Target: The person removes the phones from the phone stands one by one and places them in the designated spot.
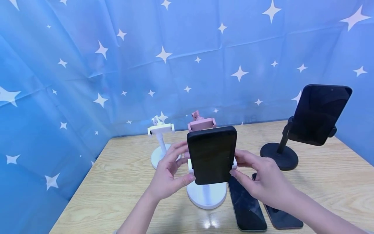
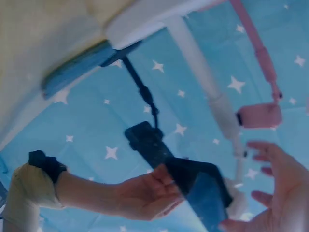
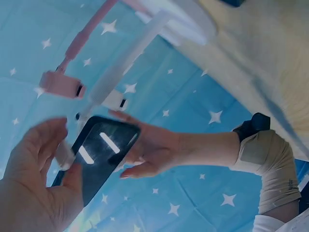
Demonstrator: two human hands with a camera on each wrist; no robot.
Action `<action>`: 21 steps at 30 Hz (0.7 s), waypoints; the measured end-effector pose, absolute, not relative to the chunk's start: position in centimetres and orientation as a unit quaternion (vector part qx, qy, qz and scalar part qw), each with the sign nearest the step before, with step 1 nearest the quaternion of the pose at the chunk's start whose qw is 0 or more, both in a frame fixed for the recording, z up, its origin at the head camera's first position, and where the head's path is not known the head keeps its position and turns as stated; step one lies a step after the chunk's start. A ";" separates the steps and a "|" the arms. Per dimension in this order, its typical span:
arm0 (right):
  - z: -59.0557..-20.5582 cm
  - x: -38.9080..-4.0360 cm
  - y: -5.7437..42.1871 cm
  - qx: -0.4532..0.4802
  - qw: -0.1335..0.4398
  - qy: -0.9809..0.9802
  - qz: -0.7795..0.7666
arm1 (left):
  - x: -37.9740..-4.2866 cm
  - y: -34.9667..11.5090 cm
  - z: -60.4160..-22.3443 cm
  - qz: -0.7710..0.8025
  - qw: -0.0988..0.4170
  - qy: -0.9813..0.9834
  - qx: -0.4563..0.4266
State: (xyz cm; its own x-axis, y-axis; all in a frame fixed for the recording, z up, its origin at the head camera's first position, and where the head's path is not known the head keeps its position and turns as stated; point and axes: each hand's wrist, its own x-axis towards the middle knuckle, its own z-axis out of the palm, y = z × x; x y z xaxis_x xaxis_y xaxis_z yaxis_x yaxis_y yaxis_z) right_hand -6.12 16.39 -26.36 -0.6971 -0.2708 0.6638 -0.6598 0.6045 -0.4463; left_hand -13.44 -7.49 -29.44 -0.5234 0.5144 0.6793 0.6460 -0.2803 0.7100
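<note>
A black phone (image 1: 211,156) stands upright in the clamp of a white phone stand (image 1: 206,196), its dark screen toward me. My right hand (image 1: 263,178) pinches the clamp's right end between thumb and fingers; in the right wrist view that white clamp end (image 3: 63,155) shows between them. On the other side, my left hand (image 1: 169,172) has its thumb at the phone's lower left corner. Its remaining fingers are spread loosely beside the clamp's left end, as the left wrist view shows of the left hand (image 2: 282,193).
Behind are a smaller white stand (image 1: 160,130) and a pink stand (image 1: 202,124), both with bare clamps. A black stand (image 1: 279,156) at right carries another phone (image 1: 321,113). Two phones lie on the table: one phone (image 1: 248,208) near the white base, another phone (image 1: 283,218) under my right forearm.
</note>
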 end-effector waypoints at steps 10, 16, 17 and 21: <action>-27.9 -10.1 17.2 0.292 0.334 -0.819 0.363 | -16.3 -6.9 -27.1 -0.579 -0.052 -0.571 -0.581; -28.8 -12.8 13.7 0.315 0.491 -0.754 0.302 | -17.2 -5.8 -27.1 -0.559 -0.090 -0.535 -0.627; -27.4 -11.6 12.3 0.309 0.506 -0.755 0.279 | -17.3 -5.8 -27.1 -0.555 -0.087 -0.540 -0.628; -22.3 -7.5 8.6 0.273 0.542 -0.769 0.201 | -17.4 -5.8 -27.4 -0.530 -0.064 -0.585 -0.610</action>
